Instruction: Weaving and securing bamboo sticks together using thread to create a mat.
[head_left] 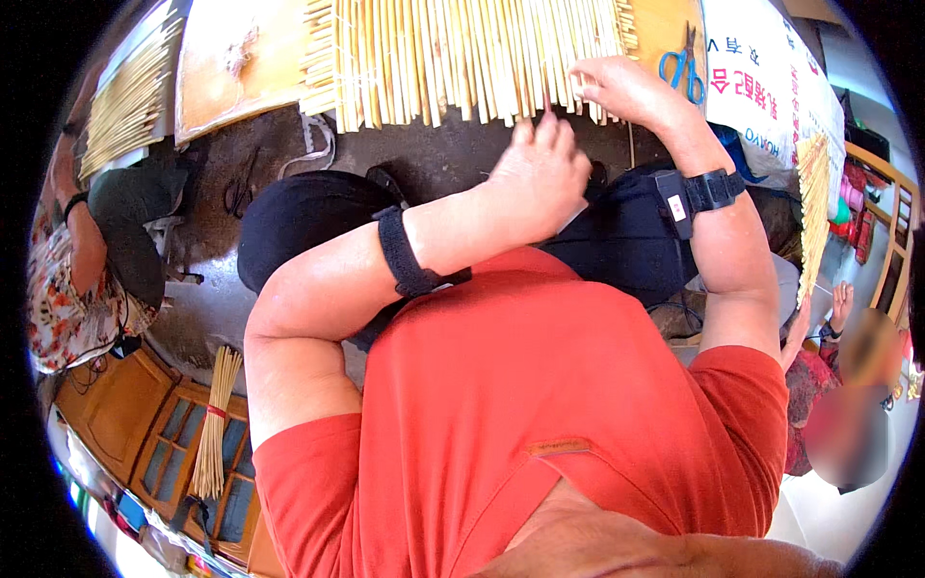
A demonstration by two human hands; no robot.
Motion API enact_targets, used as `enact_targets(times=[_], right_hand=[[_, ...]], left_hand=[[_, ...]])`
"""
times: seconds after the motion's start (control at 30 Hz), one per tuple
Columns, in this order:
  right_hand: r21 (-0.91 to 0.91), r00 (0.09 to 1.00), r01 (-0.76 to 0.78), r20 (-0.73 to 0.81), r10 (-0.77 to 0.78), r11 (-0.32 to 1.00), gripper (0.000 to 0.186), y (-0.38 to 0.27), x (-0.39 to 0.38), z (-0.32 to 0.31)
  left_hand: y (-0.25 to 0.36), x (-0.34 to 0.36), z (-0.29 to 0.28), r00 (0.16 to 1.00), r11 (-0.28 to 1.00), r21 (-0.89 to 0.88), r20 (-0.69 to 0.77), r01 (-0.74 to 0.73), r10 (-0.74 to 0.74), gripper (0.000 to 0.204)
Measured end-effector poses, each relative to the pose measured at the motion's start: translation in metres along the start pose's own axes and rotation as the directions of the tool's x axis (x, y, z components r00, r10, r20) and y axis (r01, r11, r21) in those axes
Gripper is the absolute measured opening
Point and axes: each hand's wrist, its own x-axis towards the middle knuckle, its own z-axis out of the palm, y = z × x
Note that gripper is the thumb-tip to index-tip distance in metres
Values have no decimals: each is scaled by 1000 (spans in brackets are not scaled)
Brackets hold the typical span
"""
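Note:
A mat of pale, straight stalks (pixel 424 58) lies side by side on a wooden board, its uneven ends toward me. My left hand (pixel 541 178) hovers just below those ends, slightly blurred, with its fingers apart and bent. Near its fingertips a thin reddish strip stands among the stalks; whether the hand touches it I cannot tell. At the mat's right part, my right hand (pixel 621 89) curls its fingers at the stalk ends in a pinch. What lies between them is hidden. Blue-handled scissors (pixel 684 75) rest to the right of this hand.
A printed white sack (pixel 771 106) hangs at the right, beside another upright stalk mat (pixel 811 217). At far left a person (pixel 82 250) sits by a second stalk mat (pixel 130 96). A tied stalk bundle (pixel 218 419) leans on wooden furniture (pixel 159 433). Another person stands at right.

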Motion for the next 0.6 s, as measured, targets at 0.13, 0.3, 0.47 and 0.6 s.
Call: enact_targets(times=[0.13,0.3,0.47,0.6], right_hand=[[-317,987,10,-146,-59,948,59,-10,-1,6],[-235,999,35,12,-33,971,73,-25,5,12],[-229,983,121,-105,-148,966,72,-29,22,16],[-266,943,256,-143,-301,929,68,-41,46,27]], left_hand=[[-30,1,5,972,802,553,-83,228,-219,53],[-52,2,13,932,793,537,31,289,-361,63],[-53,-6,19,954,860,423,-40,285,-296,54],[-61,-4,18,966,907,343,-4,245,-259,47]])
